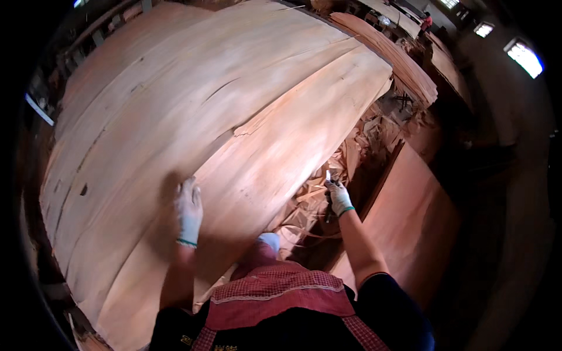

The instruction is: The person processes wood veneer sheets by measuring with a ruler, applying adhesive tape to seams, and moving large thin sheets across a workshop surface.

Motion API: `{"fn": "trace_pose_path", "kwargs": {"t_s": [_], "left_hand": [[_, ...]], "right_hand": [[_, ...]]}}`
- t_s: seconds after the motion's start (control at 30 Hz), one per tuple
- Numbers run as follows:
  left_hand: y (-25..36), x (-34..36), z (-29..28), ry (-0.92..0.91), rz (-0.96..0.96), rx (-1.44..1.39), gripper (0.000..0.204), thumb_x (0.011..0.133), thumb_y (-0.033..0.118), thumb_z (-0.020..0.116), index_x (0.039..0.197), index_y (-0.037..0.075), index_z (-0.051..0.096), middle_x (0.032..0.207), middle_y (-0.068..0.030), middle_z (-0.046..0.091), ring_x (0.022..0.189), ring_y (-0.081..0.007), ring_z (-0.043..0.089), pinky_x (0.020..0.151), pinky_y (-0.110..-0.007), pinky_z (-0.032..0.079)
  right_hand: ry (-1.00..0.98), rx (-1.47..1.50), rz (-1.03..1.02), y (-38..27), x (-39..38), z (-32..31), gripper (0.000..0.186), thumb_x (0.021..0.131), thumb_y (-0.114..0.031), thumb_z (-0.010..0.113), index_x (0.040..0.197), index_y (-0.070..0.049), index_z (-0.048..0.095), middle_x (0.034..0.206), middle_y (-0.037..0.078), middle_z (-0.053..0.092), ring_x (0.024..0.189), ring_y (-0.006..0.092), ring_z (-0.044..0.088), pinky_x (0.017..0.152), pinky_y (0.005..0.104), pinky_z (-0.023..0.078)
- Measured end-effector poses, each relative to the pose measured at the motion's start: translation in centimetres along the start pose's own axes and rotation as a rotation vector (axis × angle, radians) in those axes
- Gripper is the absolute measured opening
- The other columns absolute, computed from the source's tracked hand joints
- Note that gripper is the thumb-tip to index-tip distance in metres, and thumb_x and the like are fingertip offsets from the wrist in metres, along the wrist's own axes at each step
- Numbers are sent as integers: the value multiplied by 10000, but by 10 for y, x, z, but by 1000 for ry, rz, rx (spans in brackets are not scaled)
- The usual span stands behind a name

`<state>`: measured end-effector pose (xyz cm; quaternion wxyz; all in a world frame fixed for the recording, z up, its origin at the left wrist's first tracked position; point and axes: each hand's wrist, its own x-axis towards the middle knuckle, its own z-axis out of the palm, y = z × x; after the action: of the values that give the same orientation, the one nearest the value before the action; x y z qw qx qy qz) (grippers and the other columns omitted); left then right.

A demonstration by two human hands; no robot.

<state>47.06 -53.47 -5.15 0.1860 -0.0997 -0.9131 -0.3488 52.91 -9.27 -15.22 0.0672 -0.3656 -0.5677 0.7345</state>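
Large thin sheets of pale wood veneer [146, 99] lie in a broad stack in front of me. On top, a narrower veneer strip [304, 114] with a ragged left edge runs from near my body to the far right. My left hand [189, 203], in a white glove with a green cuff, is over the lower left edge of this strip, fingers extended and holding nothing. Right of the stack, my right hand [339, 198], gloved alike, is closed around a knife [328, 175]. Its bright blade points away from me; the fingers hide much of its dark handle.
Crumpled veneer scraps [304, 202] fill the gap right of the stack. Beyond them stands a reddish wood panel [413, 216]. Another veneer pile [392, 55] lies at the far right, with a person in red [427, 22] in the distance.
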Motion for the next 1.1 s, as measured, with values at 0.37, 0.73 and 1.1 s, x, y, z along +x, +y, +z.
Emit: {"fn": "trace_pose_path", "kwargs": {"t_s": [0.37, 0.73, 1.1], "left_hand": [[-20, 78, 88, -41, -97, 560, 456, 914, 279, 506, 1312, 59, 472, 1377, -140, 470, 1277, -326, 421, 1082, -461, 295], [-12, 72, 99, -219, -305, 772, 616, 958, 431, 417, 1449, 75, 304, 1525, -108, 261, 1405, -290, 235, 1149, -458, 153], [39, 105, 180, -138, -251, 555, 543, 971, 348, 411, 1430, 68, 338, 1509, -110, 295, 1413, -269, 222, 1169, -447, 121]], "right_hand": [[-363, 583, 314, -9, 80, 20, 108, 921, -214, 610, 967, -117, 598, 713, -34, 508, 561, 54, 458, 437, 162, 331], [-304, 83, 482, -71, 72, -1, 150, 914, -245, 622, 923, -100, 657, 650, -51, 480, 546, 82, 464, 485, 225, 403], [-537, -323, 453, -82, 102, -29, 189, 944, -234, 572, 1003, -65, 633, 821, -3, 583, 664, 79, 531, 519, 232, 425]]}}
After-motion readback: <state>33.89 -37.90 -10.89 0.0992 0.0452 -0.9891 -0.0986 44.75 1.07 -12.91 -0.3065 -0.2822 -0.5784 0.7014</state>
